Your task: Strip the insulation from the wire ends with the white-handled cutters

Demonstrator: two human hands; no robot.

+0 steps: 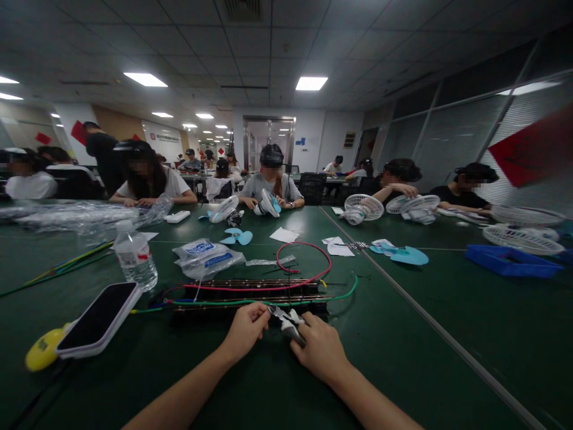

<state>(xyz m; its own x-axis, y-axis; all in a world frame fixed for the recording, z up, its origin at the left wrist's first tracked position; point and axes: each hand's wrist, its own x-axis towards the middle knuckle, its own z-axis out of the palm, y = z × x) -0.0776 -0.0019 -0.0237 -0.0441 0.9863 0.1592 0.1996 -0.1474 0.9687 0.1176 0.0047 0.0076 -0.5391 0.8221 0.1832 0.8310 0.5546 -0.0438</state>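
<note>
My right hand is wrapped round a pair of pliers with grey and white handles, their jaws pointing up and left. At the jaw tips, the fingers of my left hand are pinched together; whatever they hold is too small to make out. Just beyond both hands lies a long dark assembly with metal strips along it. A red wire runs over it and loops at the far side. Along the near edge, a green wire stretches and curls up at its right end.
To the left are a phone, a yellow object and a water bottle. Plastic bags lie behind the assembly. Blue fan blades and a blue tray are at right. Several people sit across the table with fans.
</note>
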